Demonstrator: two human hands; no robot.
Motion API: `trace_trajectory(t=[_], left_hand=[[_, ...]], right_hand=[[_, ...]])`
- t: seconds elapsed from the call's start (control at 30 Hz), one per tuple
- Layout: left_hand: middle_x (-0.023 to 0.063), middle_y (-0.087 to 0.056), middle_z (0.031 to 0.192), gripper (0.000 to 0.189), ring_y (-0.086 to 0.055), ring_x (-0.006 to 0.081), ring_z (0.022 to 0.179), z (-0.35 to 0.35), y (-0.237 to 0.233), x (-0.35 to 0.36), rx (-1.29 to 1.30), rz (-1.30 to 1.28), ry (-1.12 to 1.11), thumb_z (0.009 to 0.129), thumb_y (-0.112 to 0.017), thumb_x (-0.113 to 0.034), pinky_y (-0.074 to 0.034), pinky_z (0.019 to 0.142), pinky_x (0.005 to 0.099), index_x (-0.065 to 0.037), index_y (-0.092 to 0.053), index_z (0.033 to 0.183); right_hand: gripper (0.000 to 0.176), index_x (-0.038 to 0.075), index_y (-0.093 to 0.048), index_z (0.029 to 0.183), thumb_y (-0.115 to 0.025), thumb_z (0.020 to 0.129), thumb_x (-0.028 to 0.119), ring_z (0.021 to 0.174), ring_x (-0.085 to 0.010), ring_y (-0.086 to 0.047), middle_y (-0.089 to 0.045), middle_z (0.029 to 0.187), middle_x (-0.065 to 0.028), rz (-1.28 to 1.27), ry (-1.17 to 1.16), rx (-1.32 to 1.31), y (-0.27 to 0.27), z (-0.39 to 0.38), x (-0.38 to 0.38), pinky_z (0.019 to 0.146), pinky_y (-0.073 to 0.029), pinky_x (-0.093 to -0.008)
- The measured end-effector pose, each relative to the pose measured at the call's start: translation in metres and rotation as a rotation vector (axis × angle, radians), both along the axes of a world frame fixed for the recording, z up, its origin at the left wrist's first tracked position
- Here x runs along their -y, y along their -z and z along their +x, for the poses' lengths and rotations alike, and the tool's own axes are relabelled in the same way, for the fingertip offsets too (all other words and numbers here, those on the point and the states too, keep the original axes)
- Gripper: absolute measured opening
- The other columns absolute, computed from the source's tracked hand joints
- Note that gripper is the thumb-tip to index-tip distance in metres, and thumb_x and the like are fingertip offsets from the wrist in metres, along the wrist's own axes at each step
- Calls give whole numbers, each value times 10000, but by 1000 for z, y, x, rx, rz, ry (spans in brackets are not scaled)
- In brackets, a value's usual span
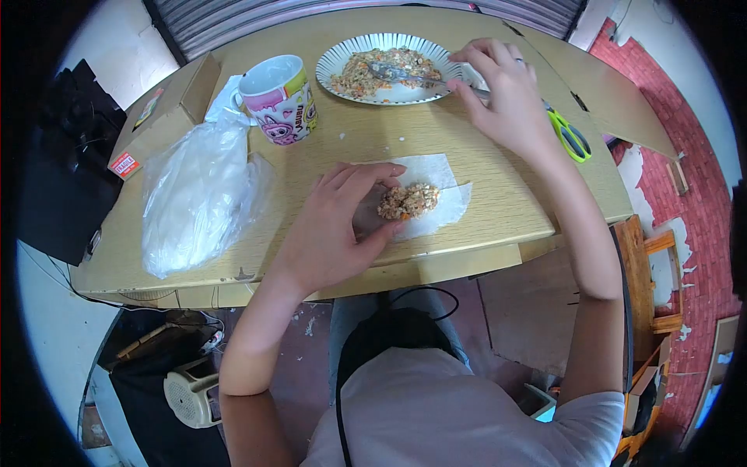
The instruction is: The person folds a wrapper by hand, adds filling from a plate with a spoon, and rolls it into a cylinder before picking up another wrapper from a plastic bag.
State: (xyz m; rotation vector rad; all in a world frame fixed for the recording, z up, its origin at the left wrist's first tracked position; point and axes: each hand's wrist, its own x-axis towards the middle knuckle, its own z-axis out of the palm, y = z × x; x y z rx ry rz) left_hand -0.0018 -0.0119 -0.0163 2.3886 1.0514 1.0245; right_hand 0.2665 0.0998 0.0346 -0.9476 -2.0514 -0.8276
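Note:
A white, thin square wrapper [455, 204] lies on the table near its front edge, with a mound of chopped filling [408, 201] on it. My left hand [342, 206] curves around the left side of this mound, thumb and fingers apart, its fingertips at the wrapper. My right hand [502, 89] grips the handle of a metal spoon [424, 79] at the back of the table. The spoon's head rests in more chopped filling [350, 74], flecked with orange and green, on a white plate with a striped rim [331, 52].
A cartoon mug [284, 109] stands left of the plate. Beside it are a clear plastic bag [198, 198] with white contents and a cardboard box [167, 109]. Green-handled scissors [572, 136] lie right of my right forearm. Small white crumbs dot the table [498, 175].

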Motion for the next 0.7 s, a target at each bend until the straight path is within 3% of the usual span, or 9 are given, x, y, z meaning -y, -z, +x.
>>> trace_trajectory(t=[0.03,0.1,0.2,0.3,0.53,0.7], left_hand=[[110,-704,1169,573,-662,278,1129,-1,1,0,26,-13,7,822,-814,-85,-518,1005,409,-59,-607,1355],[112,-702,1174,578,-674,266,1108,-1,0,1,34,-43,7,824,-811,-73,-530,987,397,-66,-603,1362],[113,-698,1178,570,-690,251,1088,1,-2,1,61,-78,23,829,-804,-51,-546,964,377,-79,-605,1363],[109,-696,1182,537,-696,251,1101,0,-1,2,90,-84,56,838,-792,-32,-550,961,372,-82,-619,1343],[106,-696,1208,458,-701,262,1110,-3,0,-1,69,-51,117,850,-776,-12,-557,960,376,-64,-644,1285],[107,-699,1201,456,-697,269,1113,0,-5,3,89,-85,102,845,-786,-26,-555,961,376,-53,-645,1278]], right_hand=[[258,44,-737,1095,-724,932,244,894,-290,-675,-697,1002,-158,0,-3,0,-6,-3,18,789,-556,-415],[304,35,-723,1160,-777,902,185,999,-279,-651,-692,1070,-135,-864,-366,-181,-11,-6,54,875,-527,-386],[298,17,-719,1127,-802,860,122,986,-309,-660,-687,1062,-141,-1074,-511,-133,2,-13,80,871,-534,-400],[304,5,-721,1116,-809,846,113,968,-327,-663,-679,1040,-138,-1000,-529,-51,12,-17,83,869,-540,-413],[260,26,-759,1057,-842,818,86,887,-264,-695,-674,1002,-100,-908,-434,-187,26,-21,111,744,-574,-368],[230,30,-772,1043,-844,830,75,860,-237,-702,-694,1016,-97,-943,-467,-216,18,-15,105,754,-576,-359]])
